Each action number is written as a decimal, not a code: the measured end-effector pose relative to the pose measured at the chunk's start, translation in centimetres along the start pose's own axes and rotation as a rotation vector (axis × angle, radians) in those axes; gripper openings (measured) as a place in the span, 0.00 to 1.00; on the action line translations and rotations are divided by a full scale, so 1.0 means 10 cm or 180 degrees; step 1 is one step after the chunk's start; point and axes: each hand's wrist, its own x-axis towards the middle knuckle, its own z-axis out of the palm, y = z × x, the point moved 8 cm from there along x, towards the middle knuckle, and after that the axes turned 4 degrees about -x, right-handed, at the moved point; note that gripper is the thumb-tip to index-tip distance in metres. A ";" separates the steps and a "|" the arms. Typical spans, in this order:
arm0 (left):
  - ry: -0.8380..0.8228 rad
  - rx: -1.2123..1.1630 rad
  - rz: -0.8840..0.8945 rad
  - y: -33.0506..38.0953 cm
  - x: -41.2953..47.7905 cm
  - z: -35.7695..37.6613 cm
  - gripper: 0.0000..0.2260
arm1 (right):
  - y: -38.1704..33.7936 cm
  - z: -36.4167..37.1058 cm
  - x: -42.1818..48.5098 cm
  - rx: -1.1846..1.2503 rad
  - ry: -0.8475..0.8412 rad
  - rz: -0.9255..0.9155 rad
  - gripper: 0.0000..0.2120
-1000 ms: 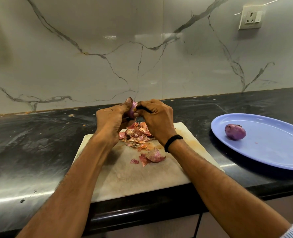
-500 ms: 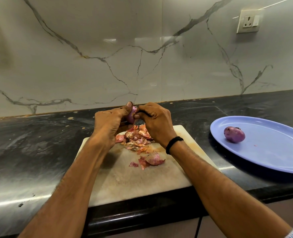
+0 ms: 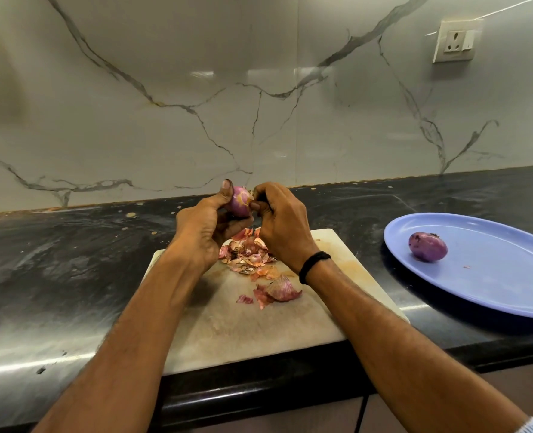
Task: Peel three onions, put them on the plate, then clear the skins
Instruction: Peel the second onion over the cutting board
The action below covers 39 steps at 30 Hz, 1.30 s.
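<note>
An onion [image 3: 239,201] is held up over the far edge of the cutting board [image 3: 227,332], gripped by the left hand [image 3: 202,232], thumb on top, fingers curled beneath. Glossy pink-purple flesh is shown, streaked with tan papery scraps. Its tip is pinched by the tightly curled right hand [image 3: 279,226]. Loose skins [image 3: 249,251] are heaped below. One peeled onion [image 3: 427,246] is seen on the blue plate [image 3: 493,276].

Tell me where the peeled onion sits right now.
In the head view, the peeled onion lies on the left part of the blue plate, on the counter to the right of the chopping board.
</note>
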 end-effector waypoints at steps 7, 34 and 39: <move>-0.0083 -0.0074 0.0019 0.04 0.02 0.01 0.16 | 0.16 -0.16 0.01 0.0045 0.0241 0.0579 0.12; -0.0188 -0.0422 0.0338 -0.06 -0.03 0.15 0.21 | 0.11 -0.10 -0.05 0.0267 0.0576 0.0744 0.04; -0.0213 -0.0587 0.0329 -0.08 -0.08 0.22 0.22 | 0.02 -0.15 -0.08 0.0133 0.0804 0.0539 0.05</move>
